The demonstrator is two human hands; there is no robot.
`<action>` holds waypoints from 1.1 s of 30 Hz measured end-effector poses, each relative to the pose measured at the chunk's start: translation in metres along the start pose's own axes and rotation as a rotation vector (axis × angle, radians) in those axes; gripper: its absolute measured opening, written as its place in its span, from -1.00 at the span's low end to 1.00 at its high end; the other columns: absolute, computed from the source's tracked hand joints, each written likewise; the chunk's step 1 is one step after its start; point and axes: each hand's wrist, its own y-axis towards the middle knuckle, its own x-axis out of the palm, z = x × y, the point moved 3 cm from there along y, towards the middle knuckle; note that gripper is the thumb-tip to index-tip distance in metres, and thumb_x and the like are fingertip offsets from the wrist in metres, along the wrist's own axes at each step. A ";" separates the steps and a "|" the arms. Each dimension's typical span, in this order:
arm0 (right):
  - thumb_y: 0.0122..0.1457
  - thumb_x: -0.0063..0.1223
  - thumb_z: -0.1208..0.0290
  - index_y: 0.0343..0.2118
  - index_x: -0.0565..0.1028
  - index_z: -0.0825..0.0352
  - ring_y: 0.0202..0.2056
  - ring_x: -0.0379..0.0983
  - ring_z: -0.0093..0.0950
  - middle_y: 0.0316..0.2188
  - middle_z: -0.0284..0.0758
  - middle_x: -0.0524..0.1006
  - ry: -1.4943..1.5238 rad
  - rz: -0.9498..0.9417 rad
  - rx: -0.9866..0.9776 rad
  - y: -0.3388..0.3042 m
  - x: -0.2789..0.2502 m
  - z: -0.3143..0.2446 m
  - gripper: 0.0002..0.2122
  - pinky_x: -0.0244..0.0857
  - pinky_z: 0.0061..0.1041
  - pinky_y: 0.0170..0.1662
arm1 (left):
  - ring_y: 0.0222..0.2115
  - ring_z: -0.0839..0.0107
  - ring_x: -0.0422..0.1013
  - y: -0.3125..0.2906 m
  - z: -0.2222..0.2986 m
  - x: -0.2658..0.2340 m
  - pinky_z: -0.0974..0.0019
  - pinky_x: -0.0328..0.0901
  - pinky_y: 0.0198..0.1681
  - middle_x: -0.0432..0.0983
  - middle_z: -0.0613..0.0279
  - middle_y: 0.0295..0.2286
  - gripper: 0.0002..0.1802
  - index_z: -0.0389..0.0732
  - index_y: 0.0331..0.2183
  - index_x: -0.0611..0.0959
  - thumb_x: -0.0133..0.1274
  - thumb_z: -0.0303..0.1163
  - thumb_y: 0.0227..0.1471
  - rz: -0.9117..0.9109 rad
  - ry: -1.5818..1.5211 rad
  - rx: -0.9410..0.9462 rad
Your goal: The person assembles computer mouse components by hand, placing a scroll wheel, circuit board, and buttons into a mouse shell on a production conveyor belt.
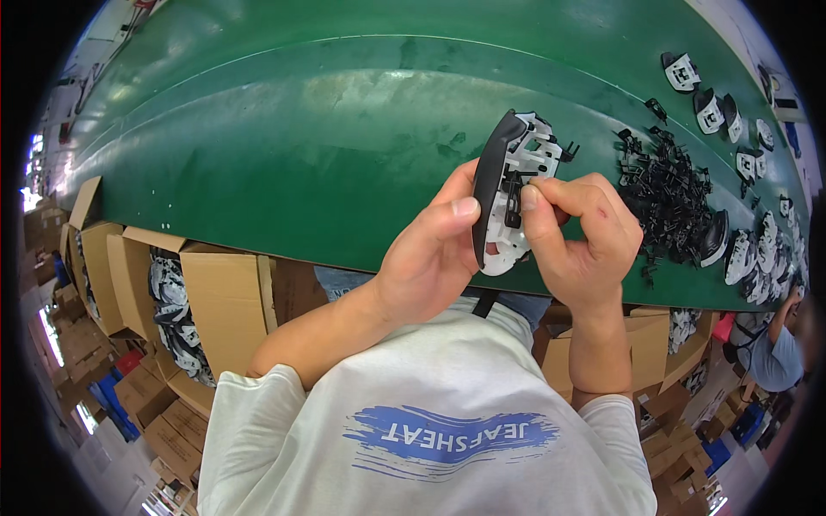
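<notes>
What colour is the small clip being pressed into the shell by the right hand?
Black; the small clip shows best in the head view, against the shell's white inside.

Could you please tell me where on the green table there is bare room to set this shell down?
The green table is bare left of the left hand and beyond the black and white shell. Right of the right hand it is crowded: a pile of small black clips, then finished shells along the edge.

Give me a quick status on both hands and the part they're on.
Left hand grips black-and-white shell by its edge. Right hand pinches small black clip against it. Clip pile on green belt, clear of hands.
</notes>
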 end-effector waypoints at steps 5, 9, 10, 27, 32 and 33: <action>-0.04 0.42 0.62 -0.42 0.66 0.26 -0.61 0.39 -0.48 -0.64 -0.44 0.49 0.025 -0.024 0.003 0.001 -0.011 0.002 -0.85 0.21 -0.49 -0.51 | 0.18 0.24 0.44 -0.002 -0.009 -0.010 0.01 0.33 0.26 0.50 0.12 0.17 -0.31 -0.19 0.33 0.38 -0.14 0.04 0.37 0.038 -0.049 -0.034; -0.05 0.45 0.60 -0.40 0.66 0.26 -0.60 0.40 -0.49 -0.62 -0.43 0.49 -0.020 -0.005 -0.028 -0.001 -0.008 0.004 -0.84 0.20 -0.46 -0.52 | 0.14 0.21 0.48 -0.002 -0.012 -0.008 -0.04 0.40 0.20 0.51 0.11 0.17 -0.35 -0.17 0.31 0.42 -0.15 0.03 0.39 -0.030 -0.036 0.012; -0.04 0.45 0.60 -0.40 0.66 0.26 -0.60 0.39 -0.49 -0.62 -0.44 0.49 -0.045 -0.011 -0.043 -0.003 -0.007 0.004 -0.84 0.19 -0.46 -0.52 | 0.13 0.22 0.49 -0.001 -0.011 -0.001 -0.03 0.40 0.20 0.51 0.11 0.16 -0.35 -0.16 0.31 0.41 -0.14 0.03 0.38 0.061 -0.040 0.001; -0.08 0.48 0.59 -0.40 0.64 0.22 -0.61 0.39 -0.44 -0.60 -0.44 0.49 -0.141 0.009 -0.226 -0.004 -0.017 0.000 -0.79 0.21 -0.42 -0.50 | 0.19 0.37 0.38 -0.002 -0.005 0.010 0.11 0.31 0.24 0.40 0.23 0.23 -0.14 -0.13 0.48 0.09 -0.10 -0.01 0.31 0.034 0.069 -0.145; -0.06 0.48 0.56 -0.41 0.63 0.22 -0.59 0.39 -0.42 -0.58 -0.44 0.51 -0.155 -0.205 -0.141 0.002 -0.022 0.000 -0.81 0.21 -0.40 -0.48 | 0.21 0.37 0.37 -0.004 -0.005 0.001 0.10 0.28 0.29 0.40 0.22 0.23 -0.12 -0.15 0.48 0.11 -0.06 -0.01 0.30 0.040 0.080 -0.154; -0.06 0.48 0.56 -0.41 0.63 0.22 -0.59 0.39 -0.42 -0.58 -0.44 0.51 -0.157 -0.206 -0.139 0.003 -0.022 -0.002 -0.81 0.21 -0.40 -0.48 | 0.20 0.37 0.37 -0.005 -0.004 0.001 0.12 0.28 0.29 0.40 0.22 0.22 -0.12 -0.16 0.47 0.12 -0.05 -0.01 0.29 0.032 0.097 -0.182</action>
